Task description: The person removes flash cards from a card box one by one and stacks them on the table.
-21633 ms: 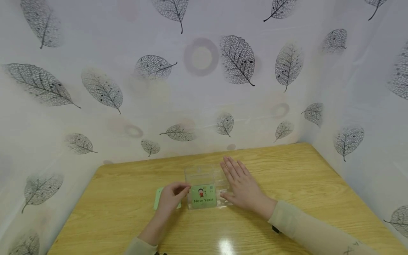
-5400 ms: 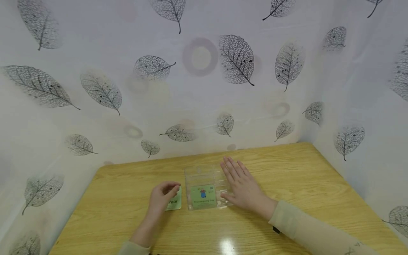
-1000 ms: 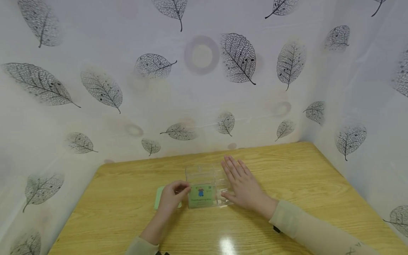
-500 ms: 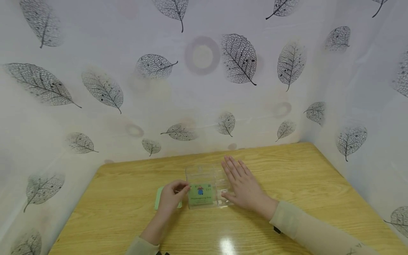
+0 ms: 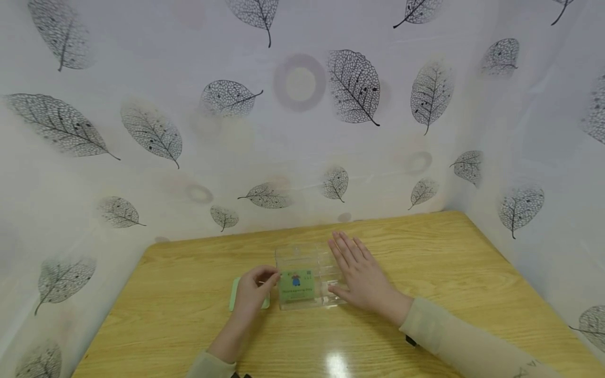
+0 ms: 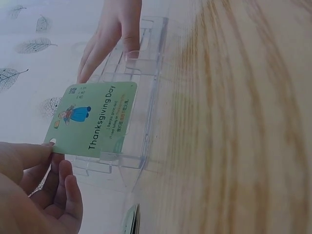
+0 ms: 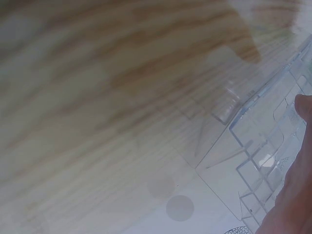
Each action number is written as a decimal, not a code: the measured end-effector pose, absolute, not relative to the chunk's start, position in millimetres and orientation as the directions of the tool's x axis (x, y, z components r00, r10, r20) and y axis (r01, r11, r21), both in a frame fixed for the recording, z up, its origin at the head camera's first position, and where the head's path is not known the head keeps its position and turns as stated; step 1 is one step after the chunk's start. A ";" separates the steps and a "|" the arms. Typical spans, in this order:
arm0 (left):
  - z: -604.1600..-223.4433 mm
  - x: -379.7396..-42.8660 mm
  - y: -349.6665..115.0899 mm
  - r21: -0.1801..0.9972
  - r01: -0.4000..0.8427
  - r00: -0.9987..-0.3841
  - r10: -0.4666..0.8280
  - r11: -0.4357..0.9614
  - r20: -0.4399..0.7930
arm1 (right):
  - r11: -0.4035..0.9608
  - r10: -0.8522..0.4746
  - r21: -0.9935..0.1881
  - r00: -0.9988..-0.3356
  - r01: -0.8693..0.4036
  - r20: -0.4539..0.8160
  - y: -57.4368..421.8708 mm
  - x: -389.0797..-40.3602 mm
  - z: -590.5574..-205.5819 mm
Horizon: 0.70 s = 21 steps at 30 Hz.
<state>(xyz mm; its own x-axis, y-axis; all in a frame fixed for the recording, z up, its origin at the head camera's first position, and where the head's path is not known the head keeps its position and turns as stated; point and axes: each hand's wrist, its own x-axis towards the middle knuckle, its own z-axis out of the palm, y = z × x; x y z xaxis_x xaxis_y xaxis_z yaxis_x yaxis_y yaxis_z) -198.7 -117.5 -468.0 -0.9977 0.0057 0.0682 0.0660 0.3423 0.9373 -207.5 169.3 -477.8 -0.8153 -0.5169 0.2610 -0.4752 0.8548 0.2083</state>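
Note:
A green "Thanksgiving Day" flash card, printed with a small figure in blue, is pinched at one corner by my left hand. In the left wrist view the card is tilted up, its lower edge near the wall of a clear plastic box. Thumb and forefinger meet close to the card's corner hole; the other fingers curl loosely. My right hand rests with straight fingers on the right part of the divided box, and only its edge shows in the right wrist view, beside the box.
Left of the box, a small pile of green cards lies on the wooden table, mostly covered by my left hand. A leaf-patterned curtain stands behind the table and along both sides.
Earlier a "New Year" card was in the box; it later lay on the left with the pile. Over the last second, the "Thanksgiving Day" card has risen slightly in my left hand. The right hand stays put.

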 end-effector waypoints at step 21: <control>-465.8 -198.3 -118.0 0.963 0.065 -0.993 -0.077 0.260 0.088 | 0.853 -0.521 0.209 -0.804 -0.478 0.287 169.4 -207.6 -479.4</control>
<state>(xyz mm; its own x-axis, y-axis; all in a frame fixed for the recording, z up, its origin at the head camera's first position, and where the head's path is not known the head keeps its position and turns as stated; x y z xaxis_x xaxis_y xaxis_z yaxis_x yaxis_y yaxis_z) -198.3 -118.0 -465.8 -0.9932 -0.0769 0.0877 0.0650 0.2599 0.9634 -207.6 169.4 -479.4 -0.8040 -0.5210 0.2865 -0.4782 0.8530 0.2090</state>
